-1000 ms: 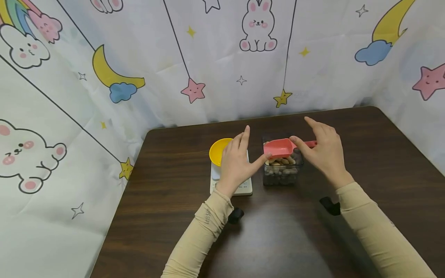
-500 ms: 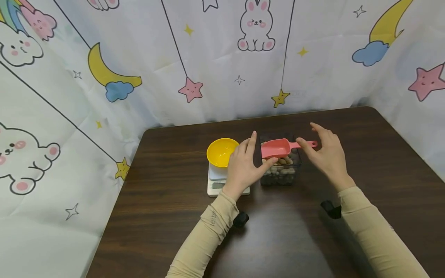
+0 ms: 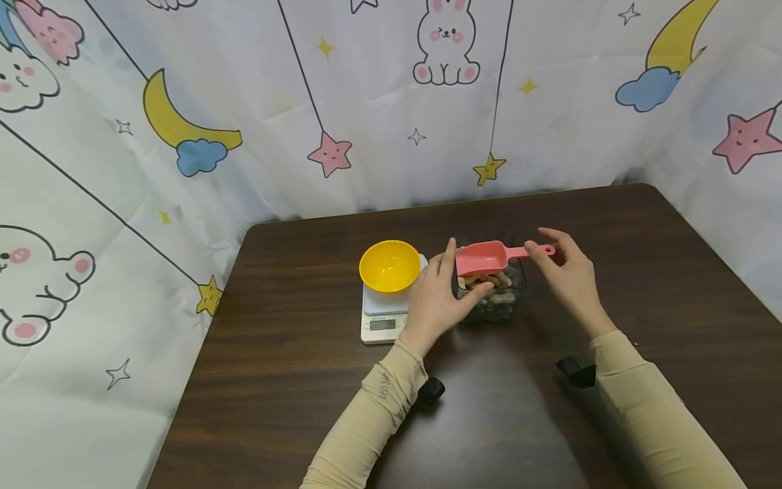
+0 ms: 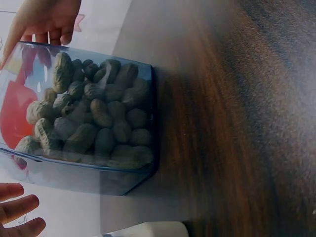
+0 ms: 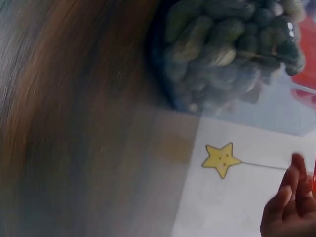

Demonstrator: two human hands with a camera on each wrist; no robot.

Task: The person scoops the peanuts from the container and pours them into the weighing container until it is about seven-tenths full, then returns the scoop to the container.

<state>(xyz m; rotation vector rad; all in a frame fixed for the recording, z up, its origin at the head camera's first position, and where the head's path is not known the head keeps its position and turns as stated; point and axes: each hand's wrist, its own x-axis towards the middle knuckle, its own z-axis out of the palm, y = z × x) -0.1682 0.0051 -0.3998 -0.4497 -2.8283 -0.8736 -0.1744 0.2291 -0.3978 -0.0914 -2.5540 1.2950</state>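
A clear bin (image 4: 129,181) of peanuts (image 4: 81,138) stands on the table, with a pink scoop (image 3: 482,259) lying across its top, handle to the right. My left hand (image 3: 436,302) is at the bin's left side, fingers extended and thumb spread across its near side; in the left wrist view its fingertips (image 4: 19,210) show beside the wall. At the scoop's handle is my right hand (image 3: 568,278), its thumb overlapping the handle and its fingers spread behind; the handle's end shows between them. The right wrist view catches only a few fingers of it (image 5: 291,205).
Left of the bin, a yellow bowl (image 3: 391,267) sits on a white kitchen scale (image 3: 374,333), partly behind my left hand. The brown wooden table (image 3: 293,326) ends at a white cartoon-printed curtain (image 3: 379,95) behind.
My left hand has moved right, closer to the bin, uncovering more of the bowl and scale. The right hand's fingers and thumb have drawn nearer together around the scoop's handle end.
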